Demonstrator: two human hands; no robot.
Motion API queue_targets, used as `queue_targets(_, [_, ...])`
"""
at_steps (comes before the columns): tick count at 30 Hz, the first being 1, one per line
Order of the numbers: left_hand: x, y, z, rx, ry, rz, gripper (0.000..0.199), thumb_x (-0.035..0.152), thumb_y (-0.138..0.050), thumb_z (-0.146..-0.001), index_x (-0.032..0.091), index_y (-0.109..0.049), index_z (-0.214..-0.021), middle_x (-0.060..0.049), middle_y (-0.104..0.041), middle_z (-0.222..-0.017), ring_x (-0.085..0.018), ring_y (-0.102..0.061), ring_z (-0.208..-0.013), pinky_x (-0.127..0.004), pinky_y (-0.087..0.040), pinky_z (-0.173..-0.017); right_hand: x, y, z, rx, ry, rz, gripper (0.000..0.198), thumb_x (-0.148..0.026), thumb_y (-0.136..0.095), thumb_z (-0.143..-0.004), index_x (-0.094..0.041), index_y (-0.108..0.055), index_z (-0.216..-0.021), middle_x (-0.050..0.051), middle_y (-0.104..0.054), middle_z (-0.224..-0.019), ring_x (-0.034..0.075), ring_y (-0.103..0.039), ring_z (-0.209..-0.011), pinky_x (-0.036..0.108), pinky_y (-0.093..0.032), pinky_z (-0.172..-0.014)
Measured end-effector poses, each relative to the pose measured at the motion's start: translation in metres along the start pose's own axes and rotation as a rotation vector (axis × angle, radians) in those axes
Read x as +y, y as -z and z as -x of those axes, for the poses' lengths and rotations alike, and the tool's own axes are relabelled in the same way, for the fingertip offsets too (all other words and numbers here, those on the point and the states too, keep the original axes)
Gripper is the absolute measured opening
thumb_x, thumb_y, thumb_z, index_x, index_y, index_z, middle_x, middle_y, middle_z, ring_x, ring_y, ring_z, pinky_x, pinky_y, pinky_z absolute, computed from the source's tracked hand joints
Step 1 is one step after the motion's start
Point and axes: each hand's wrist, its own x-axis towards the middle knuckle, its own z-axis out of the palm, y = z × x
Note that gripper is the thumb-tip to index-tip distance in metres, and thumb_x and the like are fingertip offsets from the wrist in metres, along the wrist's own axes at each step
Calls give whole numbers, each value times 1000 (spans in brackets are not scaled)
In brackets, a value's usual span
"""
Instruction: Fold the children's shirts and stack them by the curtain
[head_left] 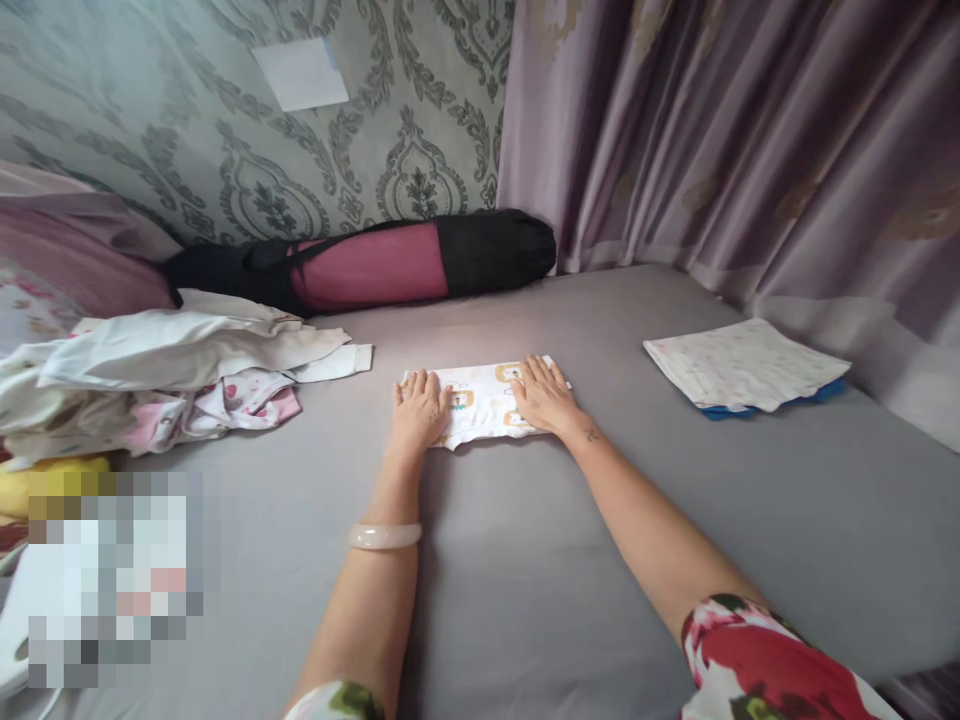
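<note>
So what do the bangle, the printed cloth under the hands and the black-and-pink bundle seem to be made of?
The bangle looks like polished stone or glass, judging by its milky, glossy surface, though plastic is possible. The printed cloth is probably cotton: matte, with a limp, wavy edge. The bundle seems covered in fabric, since it shows little shine.

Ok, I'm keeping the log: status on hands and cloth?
Left hand, right hand flat on printed cloth. Cloth on grey sheet. Clothes heap left, folded stack right, both apart from it.
</note>
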Motion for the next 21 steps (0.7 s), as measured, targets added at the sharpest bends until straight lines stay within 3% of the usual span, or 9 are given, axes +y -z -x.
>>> queue_targets(5, [1,3,1,-15,12,28,53,41,-24,-99,14,-46,-139,-16,-38,-153,-31,-30,-144,-58,-17,-117,3,-2,-2,-18,2,19,66,-40,-16,-99,-1,-30,-150,17,-25,-159,26,-18,-148,42,-9,-121])
queue_targets(9, [0,7,-2,33,28,167,44,39,-31,-99,17,-53,-130,-15,-46,-148,-30,-36,-140,-59,-15,-117,2,1,-2,-27,4,14,65,-39,-17,-99,-2,-30,-150,16,-25,-159,27,-18,-148,44,-10,-121])
queue_targets(12, [-4,8,-7,146,81,408,35,33,-40,-96,20,-57,-125,-14,-56,-138,-28,-49,-131,-56,-18,-117,-4,5,-1,-13,2,12,63,-37,-17,-99,-3,-31,-150,15,-23,-159,27,-17,-148,48,-9,-120])
queue_targets(15, [-11,9,-14,292,202,754,23,26,-53,-89,22,-65,-109,-11,-69,-115,-25,-62,-111,-44,-35,-110,-17,10,-1,2,25,0,61,-34,-18,-98,-4,-31,-150,14,-23,-160,25,-16,-148,48,-8,-120])
queue_targets(21, [-25,19,-19,508,437,1262,11,18,-56,-83,19,-66,-81,-4,-68,-80,-16,-66,-84,-26,-49,-84,-46,10,-1,-95,100,-34,63,-37,-20,-99,-3,-28,-151,16,-20,-160,25,-15,-149,43,-10,-120])
